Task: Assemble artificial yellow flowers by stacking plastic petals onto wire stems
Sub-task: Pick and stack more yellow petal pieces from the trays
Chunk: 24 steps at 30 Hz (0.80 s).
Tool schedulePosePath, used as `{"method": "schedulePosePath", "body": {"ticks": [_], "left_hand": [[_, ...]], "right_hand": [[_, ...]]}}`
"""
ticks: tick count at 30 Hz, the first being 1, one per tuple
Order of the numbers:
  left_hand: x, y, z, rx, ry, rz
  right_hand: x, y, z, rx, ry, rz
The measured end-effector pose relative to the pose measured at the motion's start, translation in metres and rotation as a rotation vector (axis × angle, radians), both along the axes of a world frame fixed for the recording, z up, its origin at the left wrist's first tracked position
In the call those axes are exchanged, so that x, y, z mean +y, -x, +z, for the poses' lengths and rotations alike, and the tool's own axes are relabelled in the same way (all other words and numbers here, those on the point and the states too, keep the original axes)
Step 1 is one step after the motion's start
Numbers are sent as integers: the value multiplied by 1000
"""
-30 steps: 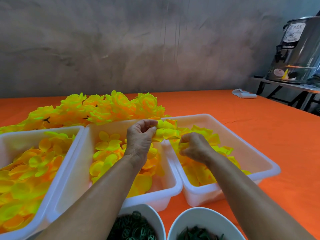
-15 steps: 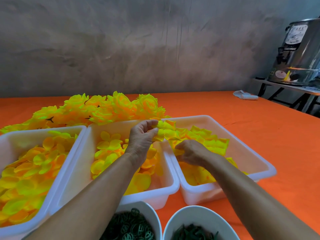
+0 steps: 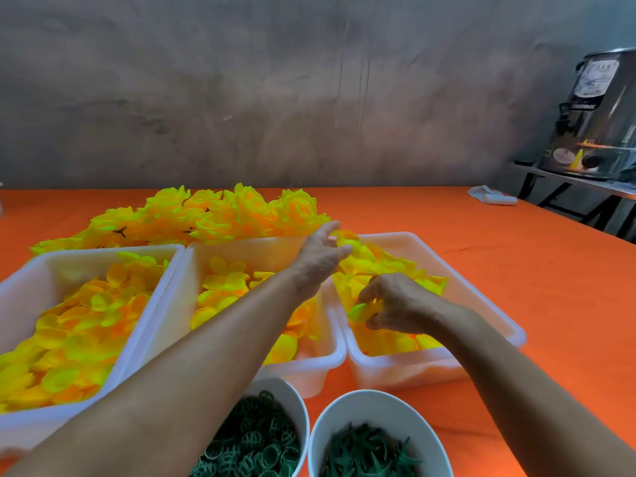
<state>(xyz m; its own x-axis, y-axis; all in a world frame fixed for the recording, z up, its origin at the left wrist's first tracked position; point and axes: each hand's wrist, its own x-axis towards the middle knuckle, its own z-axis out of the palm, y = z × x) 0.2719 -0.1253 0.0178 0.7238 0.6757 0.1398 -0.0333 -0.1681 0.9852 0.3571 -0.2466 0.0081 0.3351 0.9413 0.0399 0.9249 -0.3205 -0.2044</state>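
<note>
- Left hand (image 3: 318, 256) reaches over the right tub (image 3: 481, 294), fingers closed on a part-built yellow flower (image 3: 346, 237), presumably held ready for the next layer.
- Right hand (image 3: 395, 304) pinches a petal (image 3: 359, 309) inside the same tub.
- Three white tubs on the orange surface (image 3: 516, 270) hold sorted petals; two bowls (image 3: 378, 404) hold green parts.
- Finished flowers (image 3: 220, 215) lie heaped behind.

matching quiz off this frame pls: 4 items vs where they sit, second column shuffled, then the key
Items:
1. left hand
2. right hand
3. finished flowers
4. metal urn

Places:
A. heaped behind the bins
B. side table, far right
C. far end of the right bin, at yellow petals
D. near middle of the right bin, pinching a petal

Pairs: 1-C, 2-D, 3-A, 4-B
</note>
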Motion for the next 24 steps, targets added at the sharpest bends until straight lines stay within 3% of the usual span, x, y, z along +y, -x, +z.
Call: {"method": "schedulePosePath", "body": {"ticks": [5,14,24], "left_hand": [[0,7,-3,271,-243,-127],[17,89,16,250,-267,44],[3,214,6,270,-257,184]], "right_hand": [[-15,7,-6,301,66,-37],[-24,21,-10,49,-218,-157],[-12,84,9,88,-562,-35]]}}
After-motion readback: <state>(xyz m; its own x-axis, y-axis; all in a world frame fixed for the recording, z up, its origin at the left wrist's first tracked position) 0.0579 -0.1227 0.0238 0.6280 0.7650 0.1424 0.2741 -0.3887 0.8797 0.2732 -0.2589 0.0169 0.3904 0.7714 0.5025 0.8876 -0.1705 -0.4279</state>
